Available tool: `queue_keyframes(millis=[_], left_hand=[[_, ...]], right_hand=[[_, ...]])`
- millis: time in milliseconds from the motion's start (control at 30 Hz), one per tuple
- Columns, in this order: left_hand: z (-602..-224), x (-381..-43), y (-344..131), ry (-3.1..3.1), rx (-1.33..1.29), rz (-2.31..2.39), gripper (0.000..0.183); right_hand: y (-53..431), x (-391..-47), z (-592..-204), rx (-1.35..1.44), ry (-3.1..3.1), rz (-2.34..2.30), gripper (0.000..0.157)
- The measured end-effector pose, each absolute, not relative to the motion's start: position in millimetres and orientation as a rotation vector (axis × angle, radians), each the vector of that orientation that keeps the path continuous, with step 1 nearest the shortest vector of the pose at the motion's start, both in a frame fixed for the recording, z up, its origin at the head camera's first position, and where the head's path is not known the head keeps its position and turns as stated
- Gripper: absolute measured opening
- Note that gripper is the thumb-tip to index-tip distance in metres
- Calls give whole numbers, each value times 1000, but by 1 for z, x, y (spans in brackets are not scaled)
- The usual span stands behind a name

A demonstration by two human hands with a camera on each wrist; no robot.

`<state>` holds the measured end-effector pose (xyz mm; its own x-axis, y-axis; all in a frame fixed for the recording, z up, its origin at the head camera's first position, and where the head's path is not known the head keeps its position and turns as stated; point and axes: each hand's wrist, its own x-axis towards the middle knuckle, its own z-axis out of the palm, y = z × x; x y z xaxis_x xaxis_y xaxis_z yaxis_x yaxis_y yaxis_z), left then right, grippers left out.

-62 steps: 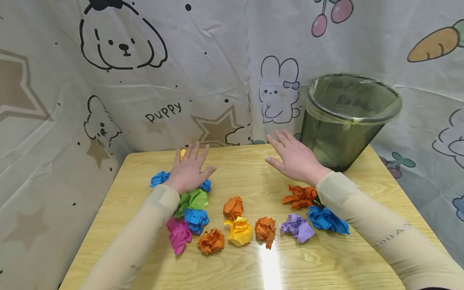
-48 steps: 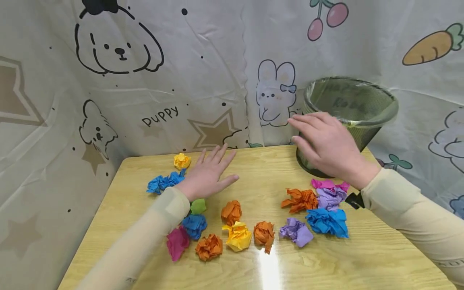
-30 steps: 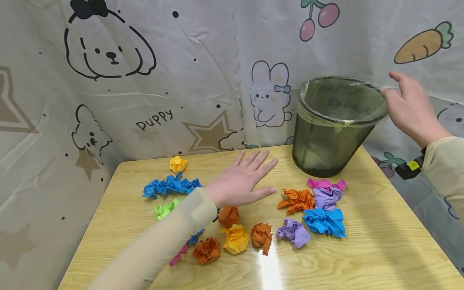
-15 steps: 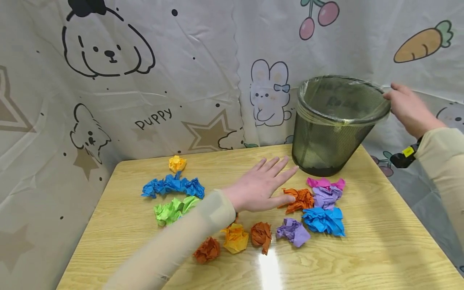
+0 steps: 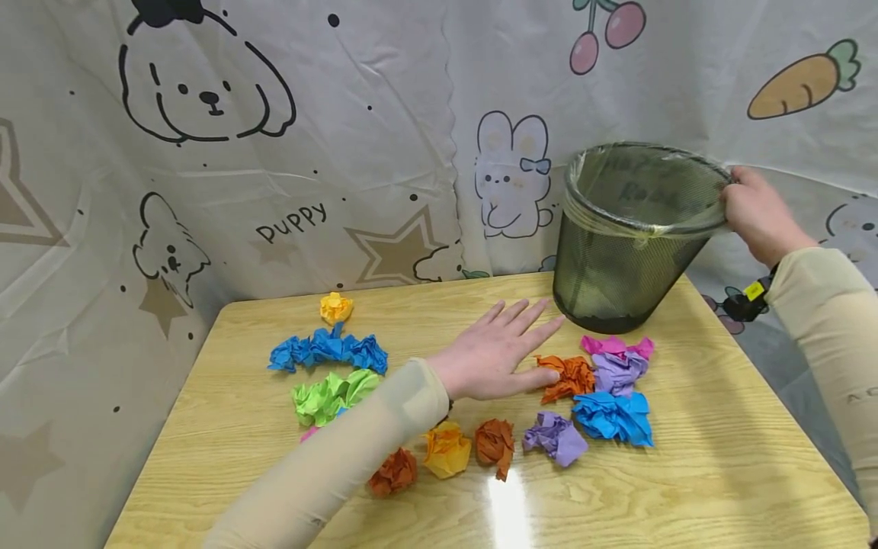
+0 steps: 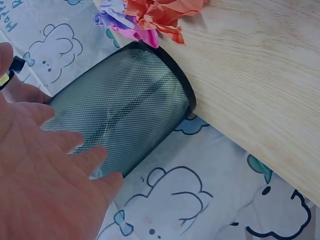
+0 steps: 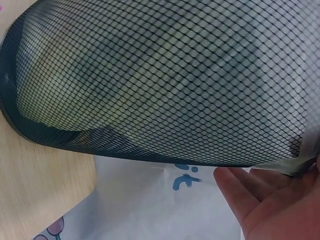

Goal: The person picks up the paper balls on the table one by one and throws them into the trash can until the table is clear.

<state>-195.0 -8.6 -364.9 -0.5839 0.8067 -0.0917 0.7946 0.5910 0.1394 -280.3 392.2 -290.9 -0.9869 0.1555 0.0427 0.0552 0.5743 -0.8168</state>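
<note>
At the back right of the table stands a black mesh wastebasket (image 5: 617,267) with a clear liner folded over its rim. My right hand (image 5: 761,213) grips that rim on its right side; in the right wrist view the fingers (image 7: 235,192) lie against the outer wall just below it. My left hand (image 5: 497,351) is spread palm down, its fingers straight and pointing toward the wastebasket's base. Its thumb overlaps a crumpled orange paper (image 5: 569,377) in the head view. The left wrist view shows the left fingers (image 6: 90,160) apart, overlapping the mesh wall.
Crumpled papers lie about the table (image 5: 549,511). Blue (image 5: 329,351), green (image 5: 332,396) and yellow (image 5: 336,308) ones are at left. Purple (image 5: 555,438), blue (image 5: 613,418) and pink (image 5: 617,348) ones are near the wastebasket. The left sleeve (image 5: 343,457) covers some. A printed curtain (image 5: 398,160) hangs behind.
My right hand has moved from over the table to the wastebasket's right rim and closed on it. My left hand has swept rightward from the left papers. The wastebasket stands where it was.
</note>
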Motion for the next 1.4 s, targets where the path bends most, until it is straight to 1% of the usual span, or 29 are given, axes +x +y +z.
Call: queue_keyframes(millis=[100, 167, 200, 233, 300, 333, 400, 500, 567, 867, 1167, 1400], left_hand=[[-365, -197, -11, 2671, 1338, 137, 78], [-365, -200, -14, 2674, 1324, 150, 78], [-364, -201, -15, 2675, 1314, 164, 77], [-364, -203, -16, 2680, 1305, 181, 78], [-363, -207, -19, 2692, 1281, 228, 78], [-363, -209, -21, 2699, 1266, 257, 78], [-362, -214, -24, 2709, 1232, 323, 78], [-359, -219, -28, 2729, 1174, 427, 77], [-357, -223, -31, 2743, 1141, 497, 77], [-349, -235, -43, 2756, 1004, 839, 77], [-346, -242, -46, 2726, 823, 1250, 76], [-345, -248, -53, 2685, 707, 1538, 75]], right_hand=[[390, -281, -294, -143, -2664, 1319, 43], [388, -281, -295, -143, -2650, 1314, 44], [386, -281, -295, -138, -2639, 1311, 40], [385, -282, -295, -128, -2624, 1306, 33], [381, -282, -295, -116, -2612, 1301, 28], [379, -282, -296, -112, -2609, 1291, 29], [375, -282, -295, -119, -2614, 1299, 43], [368, -282, -296, -128, -2631, 1309, 61], [364, -281, -296, -141, -2636, 1342, 66], [334, -278, -296, -138, -2618, 1379, 68], [297, -279, -301, -48, -2580, 1511, 65], [263, -277, -301, -8, -2572, 1585, 65]])
